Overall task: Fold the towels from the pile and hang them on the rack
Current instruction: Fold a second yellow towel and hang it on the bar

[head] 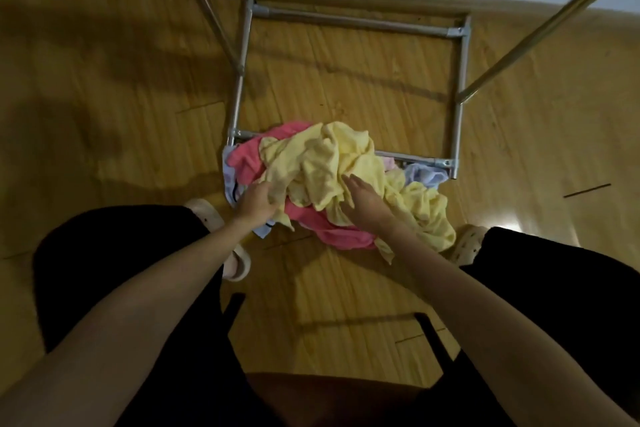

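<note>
Two hands reach down into the pile of towels (pixel 332 184) on the floor (pixel 346 288). At about 9 o'clock of the heap, the left hand (pixel 254 203) has its grip curled round an edge of the yellow towel (pixel 325 163); the right hand (pixel 363 198), at 6 o'clock, lies flat with fingers straight, holding nothing. The pink towel (pixel 332 229) sits tangled underneath (so lifting slowly should help). Finding a second corner before raising it would likely ease folding. Beyond, at 12 o'clock, stands the rack (pixel 349 19).

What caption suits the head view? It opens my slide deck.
Left hand grips a yellow towel atop the floor pile; right hand reaches in.
</note>
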`<state>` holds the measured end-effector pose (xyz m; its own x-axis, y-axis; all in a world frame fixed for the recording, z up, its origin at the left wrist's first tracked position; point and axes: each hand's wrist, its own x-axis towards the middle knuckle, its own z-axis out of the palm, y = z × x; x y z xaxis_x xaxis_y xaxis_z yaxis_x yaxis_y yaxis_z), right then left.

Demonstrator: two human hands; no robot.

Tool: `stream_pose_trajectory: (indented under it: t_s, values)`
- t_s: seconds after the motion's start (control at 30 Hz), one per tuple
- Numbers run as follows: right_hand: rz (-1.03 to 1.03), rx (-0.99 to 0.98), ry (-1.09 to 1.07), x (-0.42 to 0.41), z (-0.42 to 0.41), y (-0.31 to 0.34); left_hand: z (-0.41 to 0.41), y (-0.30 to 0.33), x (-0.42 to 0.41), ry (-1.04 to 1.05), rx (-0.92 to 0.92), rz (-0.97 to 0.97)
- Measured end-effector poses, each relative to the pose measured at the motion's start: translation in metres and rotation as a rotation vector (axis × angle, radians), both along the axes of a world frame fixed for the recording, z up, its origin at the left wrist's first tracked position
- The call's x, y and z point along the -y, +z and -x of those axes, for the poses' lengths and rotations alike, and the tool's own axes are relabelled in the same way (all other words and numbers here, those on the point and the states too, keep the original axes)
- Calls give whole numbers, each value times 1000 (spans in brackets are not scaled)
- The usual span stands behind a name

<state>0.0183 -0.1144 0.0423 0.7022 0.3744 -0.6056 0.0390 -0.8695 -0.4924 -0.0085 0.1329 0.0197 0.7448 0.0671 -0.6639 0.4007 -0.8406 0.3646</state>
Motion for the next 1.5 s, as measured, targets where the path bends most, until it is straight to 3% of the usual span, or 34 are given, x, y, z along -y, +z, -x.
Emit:
stream_pose_trajectory:
  t_s: [0.33,0.6,0.7,0.83,1.03,1.3,1.5]
  values:
    - [80,24,86,-48,-3,-62,-14,-77,-4,119,89,-61]
    - [131,-36,106,-50,-11,-91,-27,-98,18,121,167,-162]
    - [145,-58,121,-48,-12,-87,-26,-95,18,256,248,-86]
    - [113,-40,97,-51,-22,-69,-32,-65,20,412,362,71]
    - [1,85,12,-55,-40,-23,-49,8,26,267,517,258]
    - [-292,100,-186,-37,-22,56,-62,114,42,210,585,354]
    - [-481,174,-201,-20,5,126,-50,191,69,164,635,391]
